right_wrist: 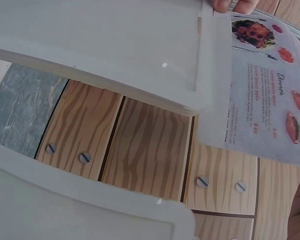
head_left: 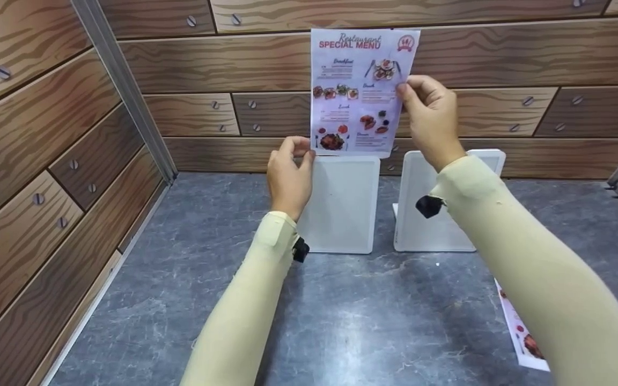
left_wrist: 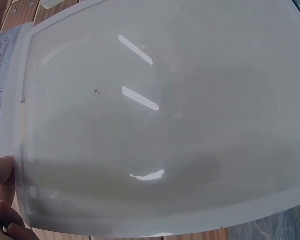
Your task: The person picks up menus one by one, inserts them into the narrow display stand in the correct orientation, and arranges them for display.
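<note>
A printed restaurant menu sheet [head_left: 362,96] is held upright just above a white display stand [head_left: 344,206], its lower edge along the stand's top. My right hand [head_left: 431,115] pinches the sheet's right edge between thumb and fingers. At the stand's top left corner, my left hand [head_left: 291,171] pinches the sheet's lower left corner. In the left wrist view, the stand's blank glossy front [left_wrist: 155,130] fills most of the picture, with the left fingers at its edge. The right wrist view shows the sheet's lower part [right_wrist: 265,85] against the stand's top edge.
A second white stand [head_left: 427,220] is to the right, partly behind my right forearm. Another menu sheet [head_left: 521,332] lies on the grey marbled table [head_left: 362,311], partly covered by that arm. Wood-patterned walls [head_left: 191,64] enclose the back and sides.
</note>
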Action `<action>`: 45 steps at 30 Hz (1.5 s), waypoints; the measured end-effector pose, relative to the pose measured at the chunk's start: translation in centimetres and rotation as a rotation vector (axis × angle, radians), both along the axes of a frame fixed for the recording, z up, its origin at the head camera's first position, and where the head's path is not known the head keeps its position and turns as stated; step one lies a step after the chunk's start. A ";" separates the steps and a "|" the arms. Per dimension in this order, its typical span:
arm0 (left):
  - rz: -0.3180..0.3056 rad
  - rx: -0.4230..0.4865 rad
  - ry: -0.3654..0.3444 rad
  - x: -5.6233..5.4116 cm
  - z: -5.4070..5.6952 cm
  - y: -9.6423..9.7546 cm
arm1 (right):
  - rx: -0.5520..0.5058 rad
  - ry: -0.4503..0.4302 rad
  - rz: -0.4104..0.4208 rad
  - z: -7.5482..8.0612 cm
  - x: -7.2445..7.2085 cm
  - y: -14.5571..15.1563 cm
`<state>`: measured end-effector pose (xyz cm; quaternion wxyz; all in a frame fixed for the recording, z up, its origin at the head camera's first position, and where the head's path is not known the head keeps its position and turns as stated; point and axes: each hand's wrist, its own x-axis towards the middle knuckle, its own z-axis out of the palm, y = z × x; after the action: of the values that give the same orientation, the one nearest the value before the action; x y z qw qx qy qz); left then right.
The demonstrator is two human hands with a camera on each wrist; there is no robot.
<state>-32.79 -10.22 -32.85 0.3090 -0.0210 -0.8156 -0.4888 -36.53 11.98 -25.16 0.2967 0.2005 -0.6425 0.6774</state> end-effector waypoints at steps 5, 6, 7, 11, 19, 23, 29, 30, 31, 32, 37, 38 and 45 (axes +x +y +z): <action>0.021 -0.023 0.029 -0.1 -0.1 -0.4 | 0.000 -0.024 -0.006 -0.3 0.1 -0.3; 0.024 -0.027 0.033 -0.2 -0.2 -0.4 | 0.000 -0.032 -0.007 -0.3 0.2 -0.3; 0.024 -0.029 0.037 -0.2 -0.2 -0.5 | 0.004 -0.035 -0.015 -0.3 0.2 -0.4; 0.011 -0.020 0.049 -0.2 0.0 -0.6 | 0.007 -0.033 -0.046 -0.4 0.3 -0.6; -0.028 -0.049 0.070 -0.3 0.2 -1.0 | -0.024 -0.045 -0.071 -0.6 0.4 -1.3; -0.019 -0.059 0.071 -0.3 0.2 -1.3 | -0.021 -0.042 -0.074 -0.7 0.5 -1.8; -0.033 -0.030 0.053 -0.3 0.2 -1.6 | 0.007 0.003 -0.089 -0.8 0.5 -2.2; -0.049 -0.021 0.043 -0.3 0.2 -1.6 | 0.012 0.007 -0.091 -0.8 0.5 -2.2; -0.064 -0.013 0.032 -0.3 0.2 -1.6 | 0.015 0.012 -0.093 -0.8 0.4 -2.2; -0.080 -0.006 0.018 -0.3 0.2 -1.6 | 0.017 0.016 -0.095 -0.8 0.4 -2.2; -0.119 0.004 -0.019 -0.3 0.1 -1.7 | 0.020 0.009 -0.101 -0.8 0.5 -2.0; -0.118 0.001 -0.019 -0.3 0.0 -1.8 | 0.025 0.008 -0.100 -0.7 0.6 -2.0; -0.093 -0.025 0.011 -0.4 0.1 -2.0 | 0.051 -0.007 -0.098 -0.8 0.5 -1.7</action>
<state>-33.18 -12.18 -32.71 0.2901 -0.0653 -0.8180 -0.4924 -36.01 10.28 -25.92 0.3221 0.1737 -0.6699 0.6460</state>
